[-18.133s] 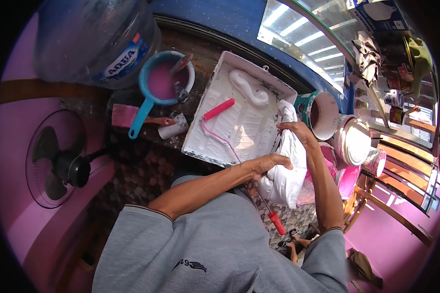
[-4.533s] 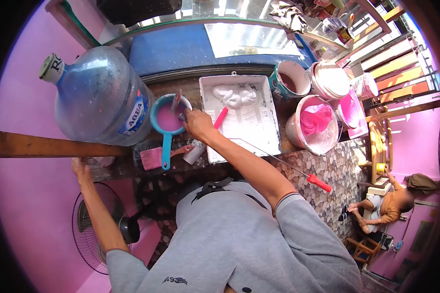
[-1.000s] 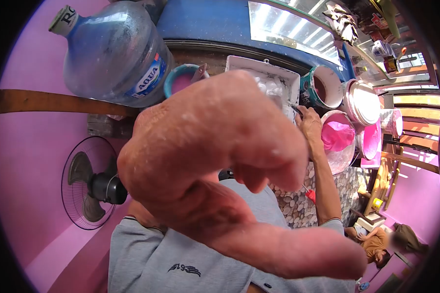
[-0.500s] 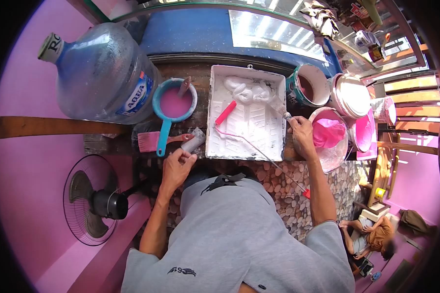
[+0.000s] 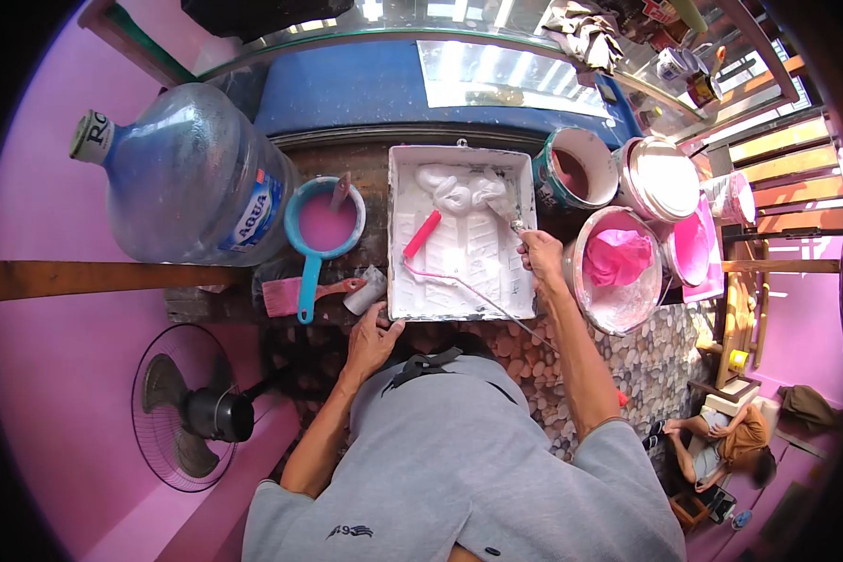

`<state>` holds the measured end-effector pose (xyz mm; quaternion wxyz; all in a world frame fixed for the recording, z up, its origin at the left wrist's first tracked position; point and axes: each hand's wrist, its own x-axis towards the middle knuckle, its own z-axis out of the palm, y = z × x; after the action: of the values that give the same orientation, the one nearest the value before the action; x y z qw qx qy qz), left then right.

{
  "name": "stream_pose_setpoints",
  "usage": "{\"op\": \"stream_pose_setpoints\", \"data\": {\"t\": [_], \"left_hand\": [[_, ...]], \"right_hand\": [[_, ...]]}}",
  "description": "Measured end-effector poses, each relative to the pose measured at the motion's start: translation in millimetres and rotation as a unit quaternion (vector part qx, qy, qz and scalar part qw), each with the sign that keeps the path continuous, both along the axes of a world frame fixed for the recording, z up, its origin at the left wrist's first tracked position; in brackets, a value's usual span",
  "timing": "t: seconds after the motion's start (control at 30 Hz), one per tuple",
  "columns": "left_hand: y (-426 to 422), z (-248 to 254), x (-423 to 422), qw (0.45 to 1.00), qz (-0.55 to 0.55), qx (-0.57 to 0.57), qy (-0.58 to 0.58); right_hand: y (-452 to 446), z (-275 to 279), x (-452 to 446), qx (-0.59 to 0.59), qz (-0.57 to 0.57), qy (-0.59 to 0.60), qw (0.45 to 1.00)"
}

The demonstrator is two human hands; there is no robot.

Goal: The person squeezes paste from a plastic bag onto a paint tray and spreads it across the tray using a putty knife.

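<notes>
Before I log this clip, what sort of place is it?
Probably a room in a home or small shop, in use for painting: a tray of white paint, a roller lying in it, and a standing fan suggest that.

AQUA on bottle label (image 5: 256, 212), letters starting R on cap (image 5: 93, 138)

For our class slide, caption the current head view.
Right hand holds a tool at white paste in a tray; left hand by its near left corner.
</notes>
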<state>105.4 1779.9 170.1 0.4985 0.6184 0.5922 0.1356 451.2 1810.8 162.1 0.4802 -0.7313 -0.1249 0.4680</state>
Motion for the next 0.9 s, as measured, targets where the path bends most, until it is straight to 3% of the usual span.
{"op": "stream_pose_setpoints", "data": {"t": [0.03,0.07,0.1,0.13,0.2,0.3,0.47,0.6,0.67,0.73,0.77,0.83,0.9], "left_hand": [[2,-1,2,1.0,-0.01,0.003,0.015],[2,-4,1,1.0,-0.015,0.004,0.016],[1,-8,-1,1.0,-0.006,0.008,0.006],[-1,-12,-3,1.0,0.002,0.012,-0.005],[-3,-18,-4,1.0,0.01,0.019,-0.009],[-7,-17,-5,0.999,0.028,0.022,-0.011],[-5,-7,4,0.999,0.048,0.011,0.001],[-2,-15,9,0.997,0.082,0.008,0.006],[-3,-18,10,0.996,0.09,0.007,0.015],[-2,-10,16,0.988,0.081,0.113,0.064],[0,-8,21,0.988,0.084,0.113,0.066],[4,-3,32,0.972,0.037,0.224,0.054],[13,2,41,0.973,0.011,0.222,0.061]], "right_hand": [[5,1,3,-0.02,0.034,-0.098,0.994],[8,3,6,-0.02,0.03,-0.097,0.995],[11,5,8,0.057,0.095,-0.321,0.941],[13,21,3,0.129,0.155,-0.525,0.827],[17,39,-4,0.071,0.181,-0.484,0.853],[24,46,-2,-0.01,0.357,-0.541,0.761],[26,58,14,0.004,0.332,-0.605,0.724],[28,49,17,-0.013,0.41,-0.597,0.689],[28,57,22,0.062,0.385,-0.602,0.697],[34,61,26,0.037,0.399,-0.581,0.708],[37,53,29,0.036,0.411,-0.586,0.698],[38,50,23,0.032,0.442,-0.591,0.674],[35,54,19,0.049,0.452,-0.594,0.664]]}}
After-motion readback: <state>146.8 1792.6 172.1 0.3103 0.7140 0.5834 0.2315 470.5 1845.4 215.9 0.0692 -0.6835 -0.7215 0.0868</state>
